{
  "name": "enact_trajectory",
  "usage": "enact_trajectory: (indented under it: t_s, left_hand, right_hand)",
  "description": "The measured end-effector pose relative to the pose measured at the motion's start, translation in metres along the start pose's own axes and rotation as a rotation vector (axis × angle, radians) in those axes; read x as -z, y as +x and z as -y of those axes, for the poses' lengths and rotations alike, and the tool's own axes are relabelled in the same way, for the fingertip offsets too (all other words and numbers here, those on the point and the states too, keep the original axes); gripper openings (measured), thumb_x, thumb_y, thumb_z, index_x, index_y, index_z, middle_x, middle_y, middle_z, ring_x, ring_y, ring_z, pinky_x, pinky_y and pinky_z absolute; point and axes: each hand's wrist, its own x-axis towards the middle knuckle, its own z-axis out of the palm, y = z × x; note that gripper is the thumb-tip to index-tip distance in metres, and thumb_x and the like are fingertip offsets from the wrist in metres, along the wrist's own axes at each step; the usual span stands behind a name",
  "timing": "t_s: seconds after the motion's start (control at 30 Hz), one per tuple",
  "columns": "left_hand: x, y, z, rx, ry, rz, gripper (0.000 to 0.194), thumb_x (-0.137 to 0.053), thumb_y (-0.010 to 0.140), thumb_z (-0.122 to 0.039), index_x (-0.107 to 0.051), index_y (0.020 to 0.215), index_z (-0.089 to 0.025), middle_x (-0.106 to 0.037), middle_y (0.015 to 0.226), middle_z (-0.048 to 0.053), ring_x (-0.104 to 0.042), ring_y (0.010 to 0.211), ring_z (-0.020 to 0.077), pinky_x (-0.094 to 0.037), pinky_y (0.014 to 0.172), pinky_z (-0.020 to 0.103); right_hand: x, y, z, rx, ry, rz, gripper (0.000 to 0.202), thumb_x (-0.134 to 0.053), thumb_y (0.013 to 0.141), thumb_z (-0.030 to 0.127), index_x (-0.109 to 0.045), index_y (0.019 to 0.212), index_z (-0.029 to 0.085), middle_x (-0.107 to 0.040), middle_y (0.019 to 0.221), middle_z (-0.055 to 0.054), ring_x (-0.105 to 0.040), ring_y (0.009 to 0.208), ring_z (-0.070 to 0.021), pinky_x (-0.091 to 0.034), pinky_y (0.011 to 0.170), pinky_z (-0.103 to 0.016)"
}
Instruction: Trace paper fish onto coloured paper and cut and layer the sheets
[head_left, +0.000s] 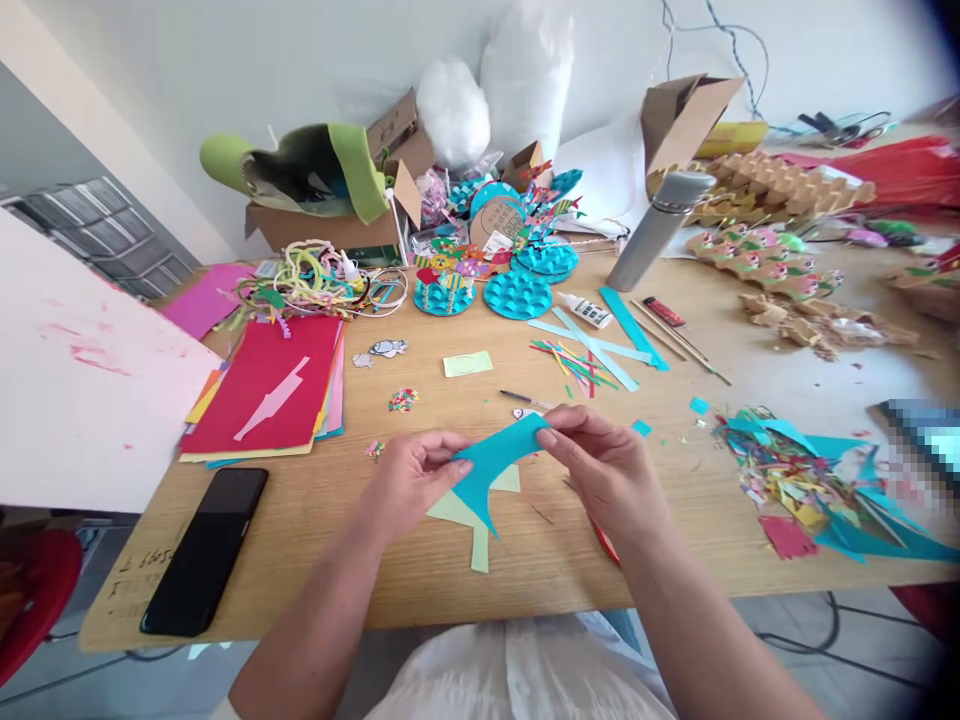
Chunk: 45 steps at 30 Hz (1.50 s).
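So nearest to the wearer, both hands are closed in a pinch on one piece of blue paper [504,450]. The left hand [416,482] has the left end between thumb and fingers, and the right hand [611,465] grips the upper right corner the same way. My guess is that holding both ends keeps it stretched out instead of curling. One edge is cut in a curve, and a pointed tip hangs down toward the wearer.

Paper's up over the bench [300,540], above some pale green offcuts [480,548]. There's a red curved handle [606,545] half hidden by the right wrist, can't tell what it belongs to. Black phone [206,555] lies near the front edge on the left, probably there to be out of the way but reachable.

A bit farther, a heap of scraps [795,465] sits off right, I'd guess so bits don't mix with good paper. That's stacked on the left, red sheet [296,385] on top. Ahead: thin colored strips [577,368] and a glue bottle [589,310], likely placed for easy grabbing.

Way back, a grey flask [660,235] stands right of some blue scalloped discs [517,295], with cardboard boxes [686,120] behind.
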Motion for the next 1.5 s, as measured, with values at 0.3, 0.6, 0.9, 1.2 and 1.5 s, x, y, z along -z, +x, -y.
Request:
enact_trajectory:
  t_s: [0.3, 0.6, 0.9, 1.2, 1.5]
  left_hand:
    - [0.003, -0.012, 0.004, -0.834, 0.641, -0.54, 0.026, -0.058, 0.086, -0.004, -0.071, 0.09, -0.026, -0.059, 0.137, 0.003, -0.049, 0.133, 0.0258, -0.046, 0.105, 0.051]
    - [0.003, -0.012, 0.02, -0.71, 0.442, -0.549, 0.026, -0.058, 0.088, -0.006, -0.073, 0.096, -0.026, -0.071, 0.119, 0.004, -0.063, 0.117, 0.0214, -0.05, 0.103, 0.043]
    - [0.002, -0.025, 0.028, -0.363, 0.069, -0.504, 0.023, -0.062, 0.088, -0.025, -0.073, 0.107, -0.024, -0.073, 0.106, 0.006, -0.068, 0.097, 0.0192, -0.056, 0.082, 0.028]
    - [-0.004, -0.017, 0.026, -0.154, 0.047, -0.499, 0.064, -0.068, 0.084, -0.035, -0.046, 0.143, -0.023, -0.05, 0.051, -0.008, -0.047, 0.045, 0.0108, -0.046, 0.051, 0.023]
    - [-0.004, -0.031, 0.035, -0.014, 0.133, -0.384, 0.065, -0.059, 0.089, -0.031, -0.035, 0.147, -0.016, -0.054, 0.056, -0.007, -0.047, 0.052, 0.0101, -0.041, 0.056, 0.02]
  right_hand:
    - [0.008, -0.01, -0.002, 0.161, -0.207, 0.158, 0.02, -0.061, 0.09, 0.035, -0.071, 0.077, 0.024, -0.069, 0.104, -0.007, -0.062, 0.101, -0.0228, -0.052, 0.083, -0.036]
    - [0.011, -0.011, -0.018, -0.007, -0.244, 0.122, 0.024, -0.056, 0.091, 0.04, -0.073, 0.09, 0.023, -0.07, 0.093, -0.007, -0.062, 0.088, -0.0217, -0.05, 0.072, -0.031]
    - [-0.004, -0.006, -0.016, 0.041, -0.441, 0.132, 0.015, -0.06, 0.089, 0.034, -0.067, 0.092, 0.02, -0.063, 0.077, -0.003, -0.058, 0.068, -0.0153, -0.048, 0.06, -0.029]
    - [-0.003, -0.007, -0.018, 0.063, -0.452, 0.141, 0.026, -0.059, 0.09, 0.03, -0.06, 0.114, 0.021, -0.062, 0.086, -0.004, -0.057, 0.069, -0.0138, -0.046, 0.058, -0.027]
    - [0.007, -0.014, -0.027, -0.069, -0.57, 0.23, 0.027, -0.057, 0.09, 0.036, -0.063, 0.111, 0.02, -0.059, 0.072, -0.001, -0.057, 0.066, -0.0152, -0.046, 0.058, -0.027]
